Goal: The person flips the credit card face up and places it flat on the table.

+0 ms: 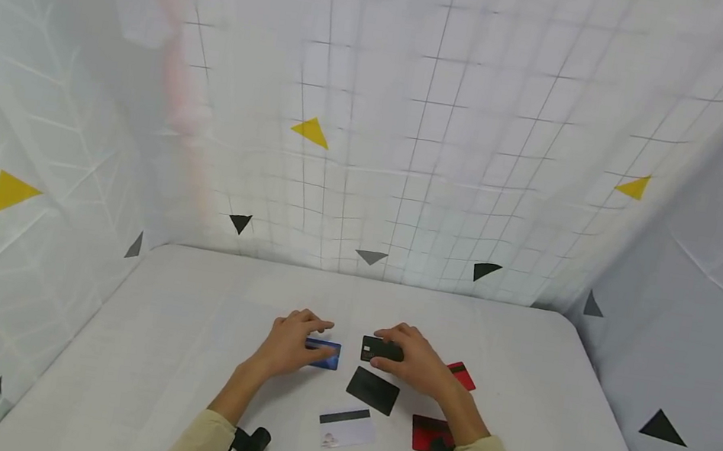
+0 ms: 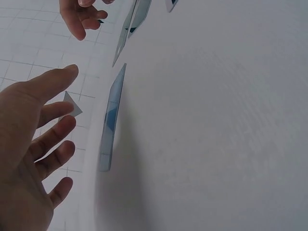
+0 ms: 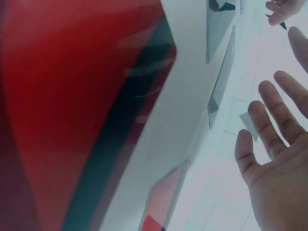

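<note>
Right hand [image 3: 284, 168], fingers spread, apart from a red magnetic-stripe card [image 3: 62, 96], a second red card [image 3: 166, 195] and two greyish cards [image 3: 223, 77]

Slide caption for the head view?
Left hand over a blue card, right hand over a black card; second black card, white card, two red cards nearby.
</note>
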The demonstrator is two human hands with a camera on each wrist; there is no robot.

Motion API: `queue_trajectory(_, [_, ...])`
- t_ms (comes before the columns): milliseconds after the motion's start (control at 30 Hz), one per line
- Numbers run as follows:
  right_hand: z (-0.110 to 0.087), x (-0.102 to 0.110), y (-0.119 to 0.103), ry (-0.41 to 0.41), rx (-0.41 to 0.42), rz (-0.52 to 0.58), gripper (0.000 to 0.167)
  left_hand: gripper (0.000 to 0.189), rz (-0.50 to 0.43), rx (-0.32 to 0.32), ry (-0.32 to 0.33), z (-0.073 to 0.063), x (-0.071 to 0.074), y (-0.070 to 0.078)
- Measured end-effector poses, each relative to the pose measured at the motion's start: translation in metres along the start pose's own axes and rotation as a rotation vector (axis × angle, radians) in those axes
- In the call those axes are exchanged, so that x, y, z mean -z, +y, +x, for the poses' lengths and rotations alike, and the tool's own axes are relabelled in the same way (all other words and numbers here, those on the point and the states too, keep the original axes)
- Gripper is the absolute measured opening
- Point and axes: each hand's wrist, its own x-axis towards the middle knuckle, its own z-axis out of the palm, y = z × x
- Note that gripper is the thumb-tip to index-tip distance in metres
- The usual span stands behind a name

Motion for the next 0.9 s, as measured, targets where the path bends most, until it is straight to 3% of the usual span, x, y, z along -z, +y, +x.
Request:
queue_trajectory(233, [0.012, -0.013, -0.007, -0.041, -0.002, -0.037, 0.058, 0.055, 0.029, 0.016, 0.021, -0.004, 0.001, -0.010])
queue_trajectory(567, [0.021, -0.025, -0.016, -0.040, 0.015, -0.061, 0.061, 0.059, 0.050, 0.079, -0.004, -0.019, 0.006, -0.022])
queue_trajectory(900, [0.035, -0.041, -0.035, -0.063, 0.007, -0.208, 0.062, 0.062, 0.118, 0.160, -0.014, -0.028, 0.013, -0.039])
